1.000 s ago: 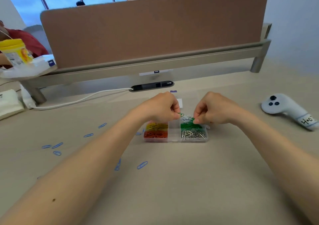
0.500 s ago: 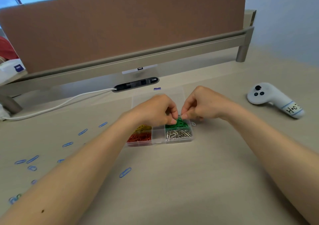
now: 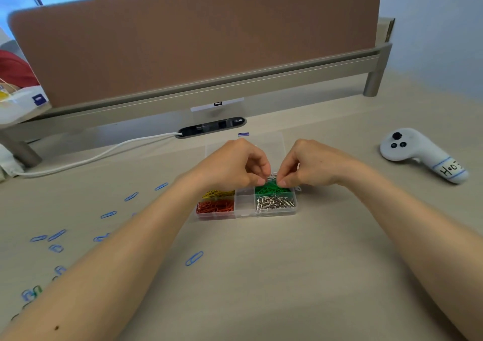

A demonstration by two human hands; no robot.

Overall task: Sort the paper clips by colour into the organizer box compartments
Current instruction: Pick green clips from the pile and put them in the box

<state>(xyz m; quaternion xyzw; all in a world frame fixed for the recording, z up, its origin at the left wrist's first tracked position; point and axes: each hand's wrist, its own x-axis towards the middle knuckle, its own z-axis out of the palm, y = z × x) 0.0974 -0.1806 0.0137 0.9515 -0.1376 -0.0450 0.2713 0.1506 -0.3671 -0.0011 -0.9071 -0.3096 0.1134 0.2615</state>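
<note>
Over the green compartment: both hands had drawn closer than a second before, fingertips nearly meeting just above the green clips [image 3: 271,189].
Meaning: probably unhooking tangled clips [image 3: 271,176] before dropping one in.
Left hand [image 3: 232,165]: fingers curled, pinching the tangle.
Right hand [image 3: 311,163]: likewise pinching it.
Organizer box [image 3: 244,202]: mid-desk; blue clips [image 3: 194,258] lay loose to its left.

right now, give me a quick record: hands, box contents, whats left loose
left hand: pinches clip bunch over the green clips
right hand: pinches the same bunch
organizer box: yellow clips and red clips left, green and silver clips right, middle looks empty
loose: blue clips on the table, left of box
aside: white controller, far right
</note>
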